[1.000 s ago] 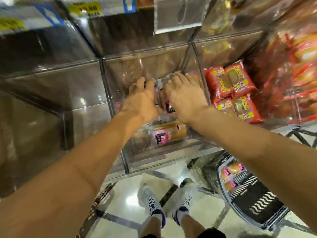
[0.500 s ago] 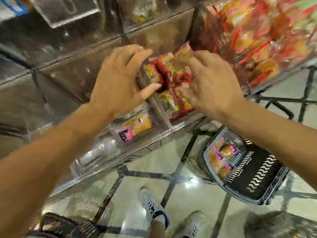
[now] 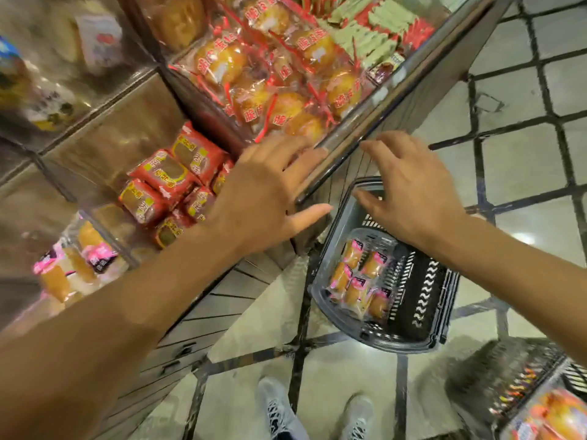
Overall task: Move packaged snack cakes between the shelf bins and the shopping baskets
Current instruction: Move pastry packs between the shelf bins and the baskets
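A dark shopping basket (image 3: 422, 315) sits on the floor below the shelf, with several pink-labelled snack cakes (image 3: 359, 277) lying in its left half. More of the same pink-labelled cakes (image 3: 73, 265) lie in a clear shelf bin at the lower left. My left hand (image 3: 266, 192) is spread open and holds nothing, in front of the shelf edge. My right hand (image 3: 413, 188) hovers open above the basket's far rim, also holding nothing.
Red-wrapped cakes (image 3: 168, 182) fill the bin beside my left hand. Clear bags of golden cakes (image 3: 276, 77) fill the bin above. A second basket (image 3: 540, 395) with packages stands at the lower right. My shoes (image 3: 279, 408) stand on tiled floor.
Both hands left the bin of pink-labelled cakes and swung right, fingers now spread and holding nothing. The view turned toward the basket on the floor.
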